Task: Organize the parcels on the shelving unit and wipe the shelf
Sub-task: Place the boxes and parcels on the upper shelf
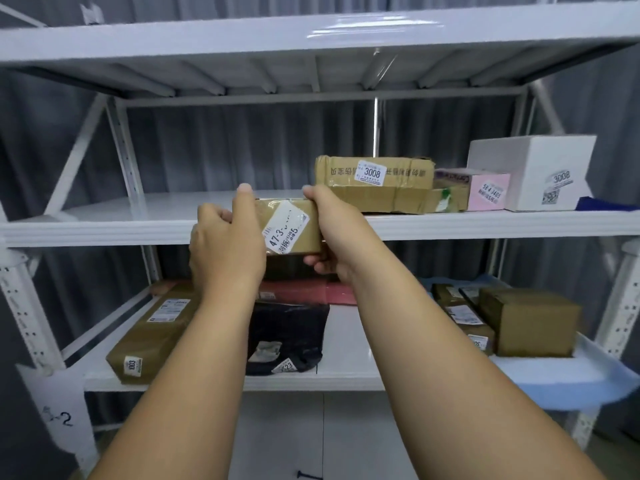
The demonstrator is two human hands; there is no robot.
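The sorting looked only partly done. The middle shelf [104, 216] of the white shelving unit [20, 306] was bare along the stretch left of the held parcel, and nothing showed whether it had been wiped; no cloth was plainly in view, though a dark blue thing [602, 204] at the far right of that shelf could not be made out.

The left hand [225, 244] gripped the left end of a small brown parcel [294, 230], fingers curled over its top. The right hand [332, 233] clasped the right end, thumb on top and fingers underneath. The parcel hung in front of the middle shelf's front edge, not yet set down, its white label facing the camera.

Right of the held parcel, on the middle shelf, stood a row that looked already arranged: two stacked brown boxes [374, 185], the upper marked 3008, then a pink box [485, 188], then a white box [533, 171].

Below the held parcel, the lower shelf [346, 362] seemed unsorted: a long brown parcel [152, 330] lying askew to the left, a black bag [287, 337] directly beneath with pink parcels [311, 292] behind it, and brown boxes [526, 323] to the right, resting on a pale blue sheet [571, 379].

Grey corrugated wall [242, 147] ran behind the unit, with pale floor [311, 438] beneath it.
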